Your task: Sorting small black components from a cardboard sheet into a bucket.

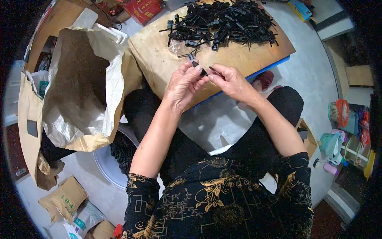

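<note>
Over the near edge of the wooden board, my left hand (184, 84) is closed around a black plastic part (193, 62), thumb and fingers pinching it. Thin black arms stick out from the part's upper end. Close beside it, my right hand (232, 83) has thumb and forefinger pinched together on a small dark piece (212, 69); whether this joins the part in my left hand is too small to tell. Beyond both hands lies a heap of similar black plastic parts (227, 24), tangled together on the board (155, 51).
A large open paper sack (115, 83) with a white lining stands at the left. Behind it, a pale tub (104, 169) holds more black pieces. Filled packets (63, 197) lie on the floor at lower left. Baskets (333, 111) and plastic items line the right side.
</note>
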The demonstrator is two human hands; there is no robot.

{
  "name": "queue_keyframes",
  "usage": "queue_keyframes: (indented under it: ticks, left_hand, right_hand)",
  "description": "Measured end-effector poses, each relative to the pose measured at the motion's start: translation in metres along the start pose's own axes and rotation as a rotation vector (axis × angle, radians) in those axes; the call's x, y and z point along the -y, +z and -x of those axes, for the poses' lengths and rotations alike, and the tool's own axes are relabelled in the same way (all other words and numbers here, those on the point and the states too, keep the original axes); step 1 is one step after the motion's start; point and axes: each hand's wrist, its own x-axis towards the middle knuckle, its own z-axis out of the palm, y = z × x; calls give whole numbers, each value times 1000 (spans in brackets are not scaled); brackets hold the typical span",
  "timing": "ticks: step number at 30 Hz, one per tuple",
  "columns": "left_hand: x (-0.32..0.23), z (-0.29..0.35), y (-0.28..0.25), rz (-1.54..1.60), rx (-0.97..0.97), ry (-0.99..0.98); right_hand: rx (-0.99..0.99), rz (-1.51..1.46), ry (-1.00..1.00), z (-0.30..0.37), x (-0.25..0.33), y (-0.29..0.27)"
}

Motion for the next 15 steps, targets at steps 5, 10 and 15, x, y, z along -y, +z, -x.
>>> queue_keyframes:
  ticks: [5,10,15]
  left_hand:
    - [2,-3,10,-161,-106,121]
    - [14,-5,13,-530,-111,260]
    - [21,-12,3,-622,-65,288]
  right_hand:
    - [-114,-134,73,-2,6,0]
    - [-20,-177,72,-8,-9,7]
    - [92,-184,152,-15,-8,5]
